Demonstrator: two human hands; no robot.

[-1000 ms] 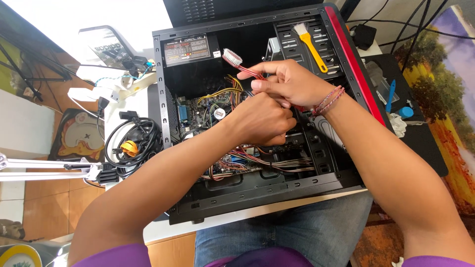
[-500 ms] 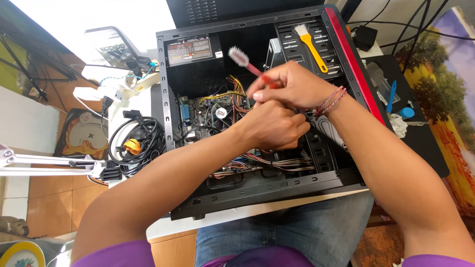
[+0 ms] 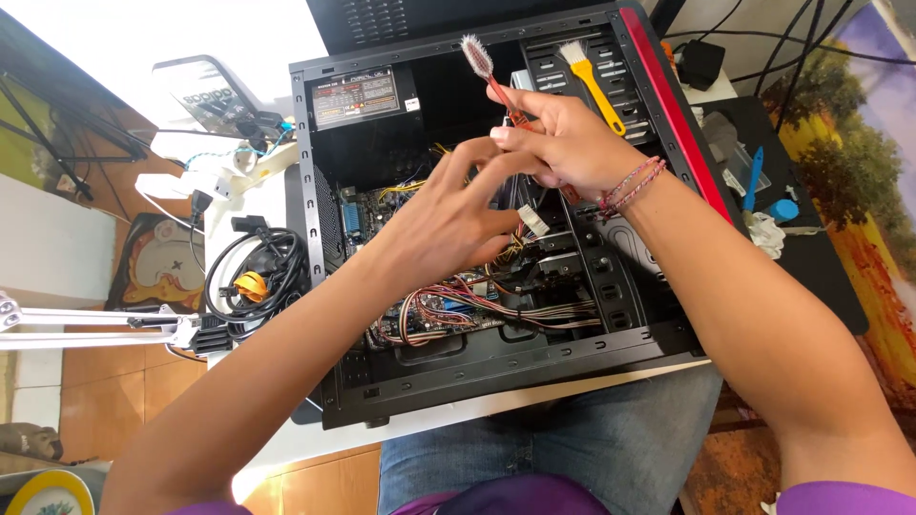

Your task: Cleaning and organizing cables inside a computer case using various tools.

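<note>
While the open black computer case [image 3: 496, 381] lies on its side on the white worktop [image 3: 277, 448], both hands work above its middle. Head view, compared with a second ago: the left hand [image 3: 444, 224] was closed over the wiring; its fingers are now spread and lifted, thumb and forefinger near a white connector [image 3: 532, 219]. The right hand [image 3: 568, 143] has risen, and the red toothbrush [image 3: 482, 72] pinched in its fingers now points at the case's top edge. Judgement: brushing is paused and attention has gone to the cabling.

Count: two hands, one toothbrush, one yellow-handled brush [image 3: 593, 81] resting in the drive bay, one coiled black cable [image 3: 253, 281] left of the case.
</note>
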